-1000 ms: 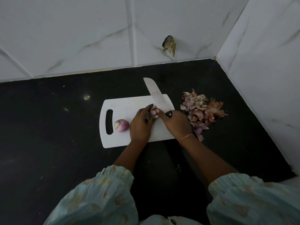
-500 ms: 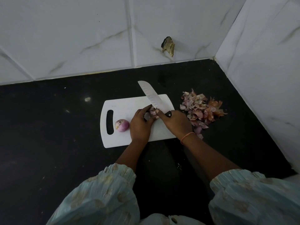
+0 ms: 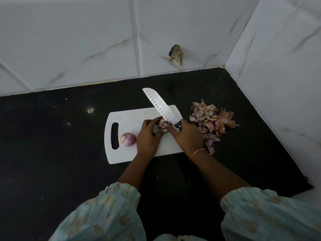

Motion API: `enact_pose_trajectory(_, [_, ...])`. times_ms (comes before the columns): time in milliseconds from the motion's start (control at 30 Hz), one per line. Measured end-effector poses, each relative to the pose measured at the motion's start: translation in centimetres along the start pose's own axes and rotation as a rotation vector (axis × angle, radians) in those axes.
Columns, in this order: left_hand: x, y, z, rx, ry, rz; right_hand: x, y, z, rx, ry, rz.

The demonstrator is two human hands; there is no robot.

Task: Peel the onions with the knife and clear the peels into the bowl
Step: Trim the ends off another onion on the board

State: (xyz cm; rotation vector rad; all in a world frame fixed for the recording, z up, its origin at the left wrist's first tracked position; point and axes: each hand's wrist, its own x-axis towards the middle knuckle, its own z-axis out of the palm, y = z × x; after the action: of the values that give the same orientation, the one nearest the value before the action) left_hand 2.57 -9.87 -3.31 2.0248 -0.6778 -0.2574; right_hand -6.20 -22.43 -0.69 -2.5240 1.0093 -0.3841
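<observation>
Small onion (image 3: 161, 125) over white cutting board (image 3: 139, 119), cupped by left hand (image 3: 147, 136); grip curled round it. Right hand (image 3: 188, 136) wrapped on knife (image 3: 161, 106) handle, blade angled far-left, thumb against onion. Likely light, slick once skinned, so best held by the ends. Peeled onion (image 3: 128, 139) left on board. Papery peel pile (image 3: 212, 120) on black surface (image 3: 52, 136), right. No bowl visible.
</observation>
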Motion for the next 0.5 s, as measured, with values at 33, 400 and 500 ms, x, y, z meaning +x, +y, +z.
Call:
enact_pose_trajectory(33, [0.0,0.0,0.1,-0.001,0.006,-0.006,-0.1,0.1,0.1,-0.009,0.009,-0.007])
enact_pose_trajectory(400, [-0.3,1.0,0.2,-0.082,0.075,-0.110,0.8,0.1,0.2,0.045,-0.050,-0.002])
enact_pose_trajectory(500, [-0.5,1.3,0.3,-0.086,0.094,-0.124,1.0,0.1,-0.1,0.065,-0.100,0.030])
